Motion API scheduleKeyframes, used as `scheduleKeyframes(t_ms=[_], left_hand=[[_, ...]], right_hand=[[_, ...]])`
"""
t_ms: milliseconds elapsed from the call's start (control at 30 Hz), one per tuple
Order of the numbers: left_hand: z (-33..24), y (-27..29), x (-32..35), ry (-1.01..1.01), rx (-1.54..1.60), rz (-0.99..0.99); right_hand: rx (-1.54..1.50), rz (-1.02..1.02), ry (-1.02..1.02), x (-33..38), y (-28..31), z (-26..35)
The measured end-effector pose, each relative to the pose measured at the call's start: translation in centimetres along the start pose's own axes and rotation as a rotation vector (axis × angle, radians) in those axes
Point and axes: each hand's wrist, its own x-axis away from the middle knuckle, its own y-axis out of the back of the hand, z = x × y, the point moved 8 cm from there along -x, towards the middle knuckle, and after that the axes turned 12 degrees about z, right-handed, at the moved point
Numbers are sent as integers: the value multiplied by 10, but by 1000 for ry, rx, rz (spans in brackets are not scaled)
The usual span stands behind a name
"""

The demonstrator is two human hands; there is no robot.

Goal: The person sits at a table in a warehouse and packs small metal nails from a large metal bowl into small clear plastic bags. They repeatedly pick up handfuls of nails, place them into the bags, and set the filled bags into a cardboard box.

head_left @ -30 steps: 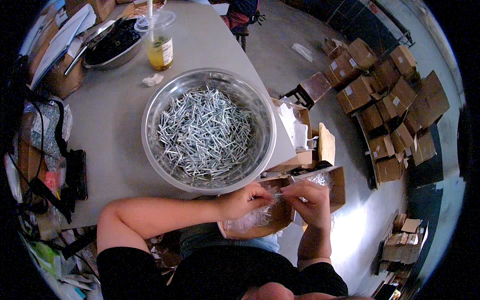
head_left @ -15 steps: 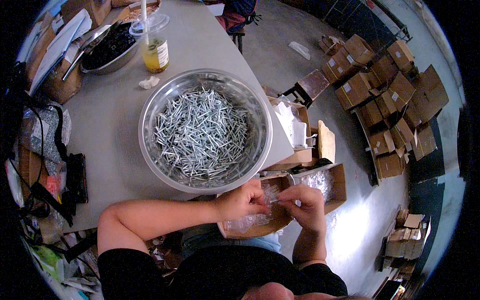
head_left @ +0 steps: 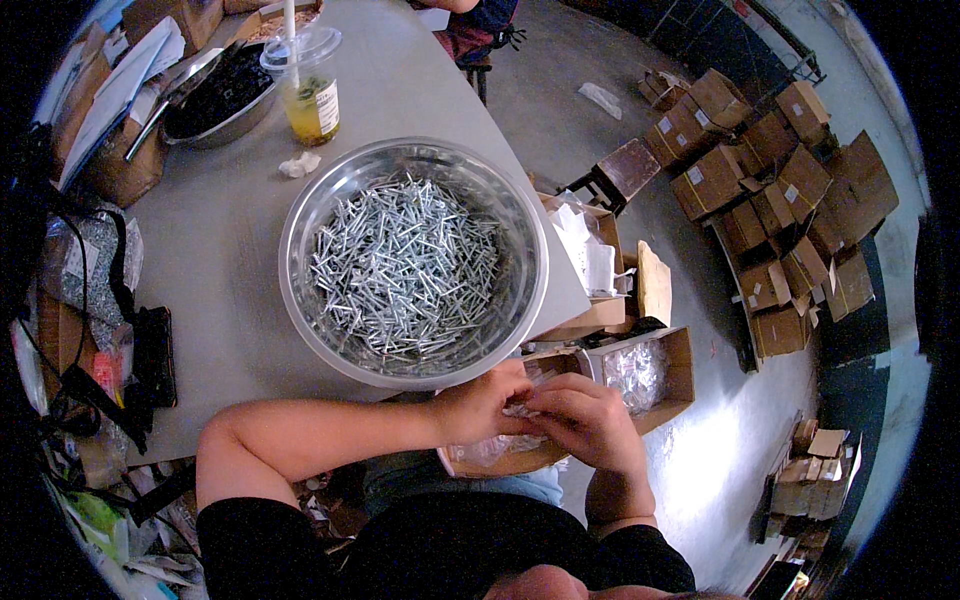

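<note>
My 2 hands meet just below the steel bowl (head_left: 413,262): left hand (head_left: 480,405) and right hand (head_left: 585,420) both pinching 1 clear plastic bag (head_left: 520,412) between them.

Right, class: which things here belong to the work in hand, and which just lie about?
In use:
left hand
right hand
small clear plastic bag
big steel bowl of silver screws

Lying about:
lidded plastic cup of yellow drink
stacked brown cardboard boxes
</note>
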Motion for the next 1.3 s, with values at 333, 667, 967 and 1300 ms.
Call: scheduleKeyframes(t_ms=[333, 667, 967, 1300], left_hand=[[9, -4, -1, 25, 240, -26], [13, -4, 1, 93, 438, -120], [3, 11, 1, 42, 160, -104], [-20, 24, -2, -50, 225, -112]], right_hand=[[218, -13, 37, 2, 3, -4], [64, -169, -58, 11, 13, -29], [-39, -192, -175, 8, 7, -30], [-116, 27, 42, 6, 4, -29]])
